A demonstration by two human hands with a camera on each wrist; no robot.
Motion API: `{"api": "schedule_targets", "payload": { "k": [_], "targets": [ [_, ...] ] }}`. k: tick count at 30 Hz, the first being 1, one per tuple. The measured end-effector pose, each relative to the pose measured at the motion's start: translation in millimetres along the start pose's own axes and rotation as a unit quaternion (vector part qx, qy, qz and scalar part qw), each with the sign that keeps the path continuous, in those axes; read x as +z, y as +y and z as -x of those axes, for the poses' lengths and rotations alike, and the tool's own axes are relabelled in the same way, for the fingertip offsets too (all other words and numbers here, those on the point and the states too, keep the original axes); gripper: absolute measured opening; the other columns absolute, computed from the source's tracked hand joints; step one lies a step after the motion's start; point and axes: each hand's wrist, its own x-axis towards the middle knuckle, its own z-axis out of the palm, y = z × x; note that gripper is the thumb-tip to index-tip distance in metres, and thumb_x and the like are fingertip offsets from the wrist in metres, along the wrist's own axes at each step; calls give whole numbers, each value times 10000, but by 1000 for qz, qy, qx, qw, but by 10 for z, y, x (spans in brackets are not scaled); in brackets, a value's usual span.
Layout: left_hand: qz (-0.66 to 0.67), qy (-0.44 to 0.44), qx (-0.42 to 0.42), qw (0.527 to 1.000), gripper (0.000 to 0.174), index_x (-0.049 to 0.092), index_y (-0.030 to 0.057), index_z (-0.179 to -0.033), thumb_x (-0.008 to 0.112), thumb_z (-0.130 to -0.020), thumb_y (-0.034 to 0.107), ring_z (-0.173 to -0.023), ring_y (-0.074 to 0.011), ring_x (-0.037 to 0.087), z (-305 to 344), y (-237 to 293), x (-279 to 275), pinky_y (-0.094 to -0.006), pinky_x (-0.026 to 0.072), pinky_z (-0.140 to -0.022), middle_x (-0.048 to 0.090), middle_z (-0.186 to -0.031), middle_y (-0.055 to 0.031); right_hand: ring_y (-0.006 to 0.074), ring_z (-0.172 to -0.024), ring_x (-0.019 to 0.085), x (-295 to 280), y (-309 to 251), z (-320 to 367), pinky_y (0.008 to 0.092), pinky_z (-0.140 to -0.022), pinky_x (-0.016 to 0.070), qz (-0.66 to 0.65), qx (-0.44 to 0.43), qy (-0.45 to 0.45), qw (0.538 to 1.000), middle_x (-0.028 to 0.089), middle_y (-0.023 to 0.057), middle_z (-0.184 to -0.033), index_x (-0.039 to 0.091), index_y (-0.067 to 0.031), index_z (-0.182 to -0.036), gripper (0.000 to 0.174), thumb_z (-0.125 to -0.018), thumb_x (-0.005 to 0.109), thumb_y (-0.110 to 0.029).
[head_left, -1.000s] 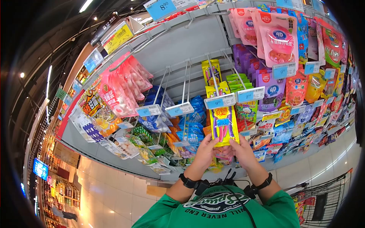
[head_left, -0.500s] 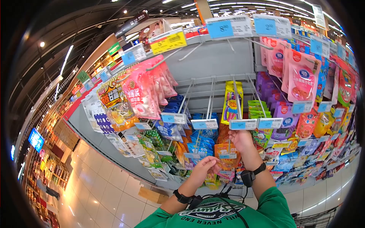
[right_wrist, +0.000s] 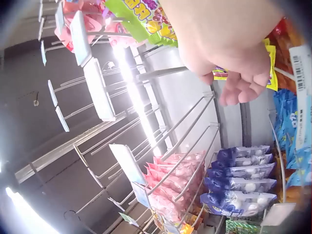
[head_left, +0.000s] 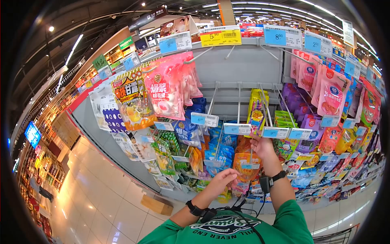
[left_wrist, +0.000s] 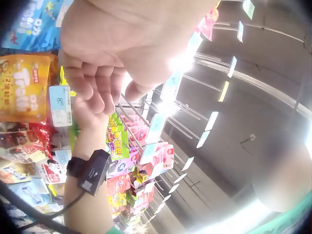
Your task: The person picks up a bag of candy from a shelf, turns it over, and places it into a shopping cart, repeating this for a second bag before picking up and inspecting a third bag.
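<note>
A narrow yellow candy bag [head_left: 256,107] hangs on a peg hook behind a price tag, with a purple cartoon print. My right hand [head_left: 262,147] reaches up under that tag and grips the bag's lower end. In the right wrist view, curled fingers [right_wrist: 239,90] cover much of the yellow bag [right_wrist: 271,66], which shows on both sides of them. My left hand [head_left: 224,179] hovers lower down, before orange gummy bags [head_left: 243,164], fingers loosely bent and holding nothing. The left wrist view also shows this hand [left_wrist: 112,53] with nothing in it.
Pink marshmallow bags [head_left: 166,87] and blue bags [head_left: 189,132] hang to the left. Green bags [head_left: 286,120] and purple bags [head_left: 310,132] hang on the right. Wire hooks with price tags [head_left: 237,129] stick out toward me. A cardboard box [head_left: 156,204] lies on the floor.
Both hands held the yellow bag out front at first; it then hung farther back on its hook. My left hand came away and lower. My right hand moved up to the bag's bottom.
</note>
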Motion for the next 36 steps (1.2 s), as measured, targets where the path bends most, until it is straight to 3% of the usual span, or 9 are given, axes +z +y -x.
{"api": "schedule_targets", "payload": {
  "k": [4, 10, 16, 21, 25, 27, 29, 31, 36],
  "targets": [
    [-9, -22, -18, 1000, 213, 554, 53, -1076, 474, -963, 215, -696, -69, 550, 173, 11, -78, -208, 409, -604, 598, -798, 1, 132, -655, 593, 154, -54, 397, 275, -564, 459, 24, -2, -61, 998, 660, 47, -842, 502, -147, -1215, 292, -941, 479, -246],
    [-18, -88, -10, 996, 219, 552, 55, -1091, 468, -964, 212, -698, -74, 550, 548, -96, -404, -210, 410, -611, 599, -800, -6, 98, -680, 576, 254, 174, 1431, 229, -623, 448, 106, -128, -82, 983, 623, 30, -804, 534, -69, -1172, 259, -947, 472, -182],
    [-67, -136, -19, 988, 223, 551, 54, -1105, 483, -952, 200, -694, -105, 566, 1039, -356, -895, -227, 429, -601, 603, -810, -25, 89, -664, 576, -155, 800, 2698, 228, -582, 436, 166, -229, 131, 950, 630, 20, -766, 587, -79, -1100, 232, -929, 505, -213],
    [-113, -85, -189, 972, 260, 570, 91, -1092, 543, -912, 277, -666, -120, 577, 1321, -1483, -1640, -250, 445, -571, 623, -824, -39, 98, -634, 564, -933, 1931, 3968, 235, -566, 434, 53, -200, 369, 906, 619, 18, -738, 599, -85, -1053, 211, -924, 495, -216],
    [-180, -22, -376, 909, 245, 589, 107, -1051, 538, -874, 268, -650, -141, 584, 1859, -3038, -2673, -280, 450, -551, 627, -802, -64, 108, -571, 536, -1718, 3060, 5199, 252, -485, 415, -132, -141, 500, 844, 586, 10, -699, 581, -103, -903, 170, -910, 507, -257],
    [-268, -37, -432, 861, 242, 600, 96, -1030, 526, -869, 261, -665, -162, 595, 2421, -3740, -3484, -298, 458, -563, 630, -806, -84, 106, -580, 519, -2339, 3749, 5864, 274, -528, 410, -156, -224, 512, 815, 556, -36, -645, 579, -163, -919, 128, -902, 523, -277],
    [-544, -282, -347, 710, 259, 598, 87, -1044, 521, -870, 263, -690, -171, 599, 3023, -4211, -4236, -307, 461, -581, 632, -824, -95, 92, -561, 493, -2393, 4094, 6330, 264, -514, 401, -214, -205, 646, 703, 534, -54, -637, 563, -174, -874, 121, -900, 495, -270],
    [-625, -394, -295, 606, 276, 597, 78, -1058, 517, -871, 264, -715, -180, 603, 3524, -4392, -4581, -315, 465, -599, 634, -841, -106, 88, -559, 490, -2180, 4238, 6633, 261, -514, 402, -236, -188, 682, 666, 526, -59, -636, 564, -173, -877, 128, -897, 485, -272],
    [-610, -381, -341, 605, 318, 593, 54, -1093, 507, -874, 268, -777, -201, 613, 4173, -4356, -4737, -337, 475, -644, 639, -884, -133, 80, -562, 490, -2383, 4127, 6690, 235, -479, 386, -262, -214, 701, 627, 514, -52, -646, 553, -133, -895, 164, -900, 477, -278]
  ]
}}
